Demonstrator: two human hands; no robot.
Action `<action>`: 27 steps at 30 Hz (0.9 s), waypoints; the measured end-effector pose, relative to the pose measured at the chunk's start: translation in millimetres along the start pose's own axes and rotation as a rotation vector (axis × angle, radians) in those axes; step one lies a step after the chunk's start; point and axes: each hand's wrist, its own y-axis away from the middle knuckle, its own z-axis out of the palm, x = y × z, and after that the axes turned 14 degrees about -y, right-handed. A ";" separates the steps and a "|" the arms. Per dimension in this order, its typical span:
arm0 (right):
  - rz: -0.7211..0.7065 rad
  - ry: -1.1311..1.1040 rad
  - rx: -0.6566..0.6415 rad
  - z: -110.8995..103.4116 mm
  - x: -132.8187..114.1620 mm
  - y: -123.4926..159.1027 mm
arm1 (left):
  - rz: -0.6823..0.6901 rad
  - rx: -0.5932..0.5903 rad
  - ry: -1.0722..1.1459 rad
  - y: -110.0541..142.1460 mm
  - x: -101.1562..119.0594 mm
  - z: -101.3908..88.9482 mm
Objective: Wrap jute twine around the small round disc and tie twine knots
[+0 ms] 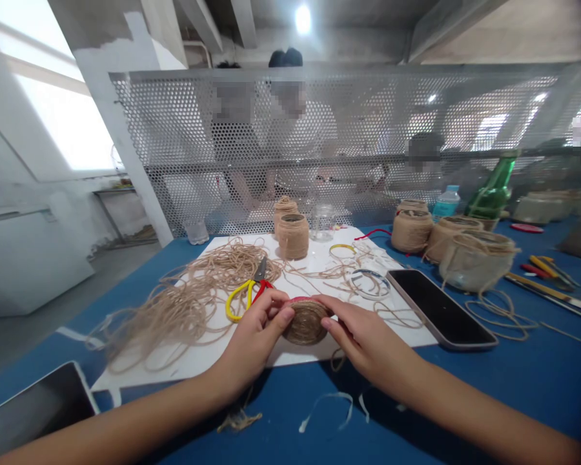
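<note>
Between both hands I hold a round, twine-wound disc [306, 324], brown with a strip of red along its upper edge. My left hand [264, 323] grips its left side, thumb on the face and fingers behind. On the opposite side my right hand [356, 329] pinches the rim the same way. Just beyond my left hand lie scissors [242, 299] with one yellow and one red handle, blades pointing away. Loose jute twine [188, 303] is heaped to the left on a white sheet [285, 358]. Whether the disc is a lid cannot be made out.
Twine-wrapped jars [293, 237] stand at the sheet's far edge, near a clear glass jar [323, 223]. To the right are a phone [440, 309], more wrapped jars [477, 260] and a green bottle [494, 187]. A perforated metal screen [174, 129] closes the back, people behind it.
</note>
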 end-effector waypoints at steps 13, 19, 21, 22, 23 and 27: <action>0.020 -0.038 0.009 1.0 -0.4 -0.9 | -0.027 0.018 0.128 -0.8 -4.1 1.2; 0.053 -0.061 0.018 1.0 0.2 0.6 | -0.050 -0.073 0.224 0.7 -4.9 1.8; 0.043 -0.050 0.020 -0.1 0.2 0.3 | -0.039 -0.091 0.139 -0.3 -3.5 0.1; 0.036 -0.039 0.019 -0.8 0.4 0.1 | -0.028 -0.094 0.075 -1.0 -2.7 -1.0; 0.026 -0.026 0.013 -1.3 0.8 -0.1 | -0.017 -0.102 0.009 -1.7 -2.0 -2.0; -0.042 0.088 -0.068 -0.2 4.8 0.8 | 0.020 -0.131 -0.177 -1.2 1.0 -3.9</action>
